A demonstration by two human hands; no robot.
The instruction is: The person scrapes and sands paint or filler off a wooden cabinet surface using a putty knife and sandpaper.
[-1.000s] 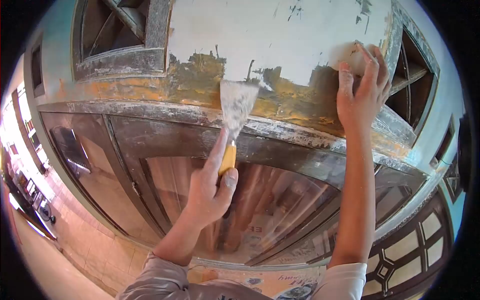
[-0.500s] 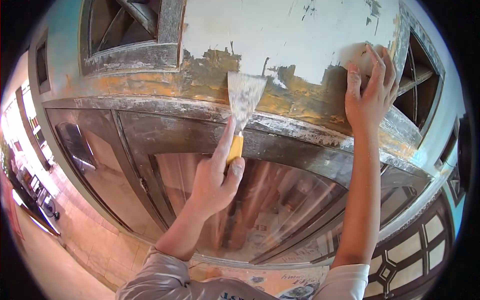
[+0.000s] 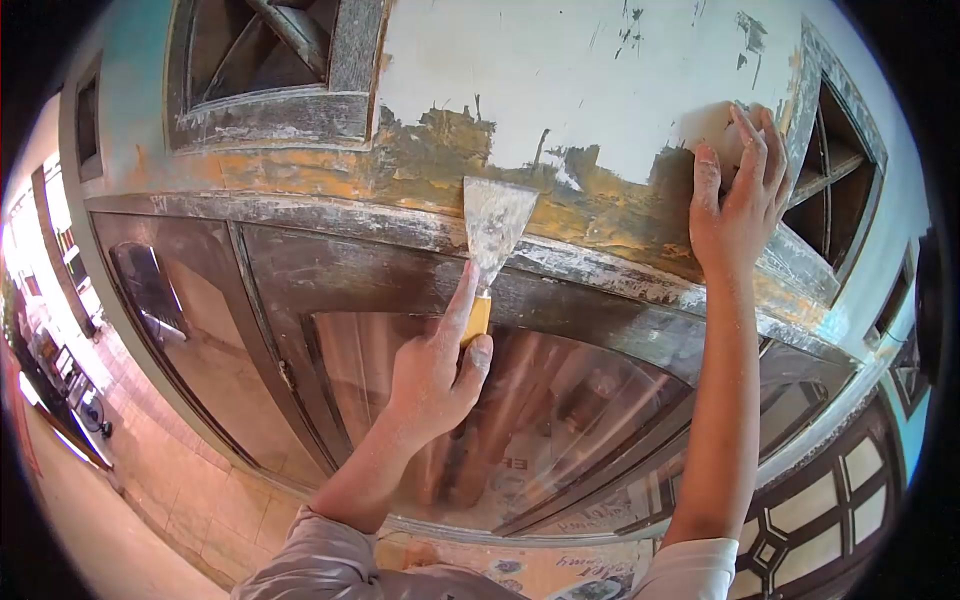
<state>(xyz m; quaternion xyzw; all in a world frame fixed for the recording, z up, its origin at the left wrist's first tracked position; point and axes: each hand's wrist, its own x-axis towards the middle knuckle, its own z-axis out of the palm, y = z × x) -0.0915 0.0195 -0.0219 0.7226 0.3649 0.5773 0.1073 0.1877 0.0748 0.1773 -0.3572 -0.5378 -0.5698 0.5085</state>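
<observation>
My left hand (image 3: 435, 375) is wrapped round the yellow handle of a putty knife (image 3: 498, 218), its forefinger stretched along the handle toward the blade. The wide, smeared metal blade points up and lies over the lower part of a patchy wall strip (image 3: 420, 185) of brown, orange and grey. Above this strip is a white painted panel (image 3: 560, 80) with a ragged lower edge. My right hand (image 3: 740, 195) rests with fingers spread on the right side of the panel, beside a wooden lattice frame, and holds nothing.
Below the strip runs a worn wooden ledge (image 3: 600, 268) over doors with reflecting glass panes (image 3: 560, 410). Wooden openings with crossed bars (image 3: 265, 50) stand at upper left and right. A tiled floor (image 3: 200, 500) shows at lower left, with a fan (image 3: 95, 412) farther back.
The putty knife and my left hand have moved slightly down, so the blade sits lower on the patchy strip. The camera view has shifted a little. My right hand keeps its place on the panel.
</observation>
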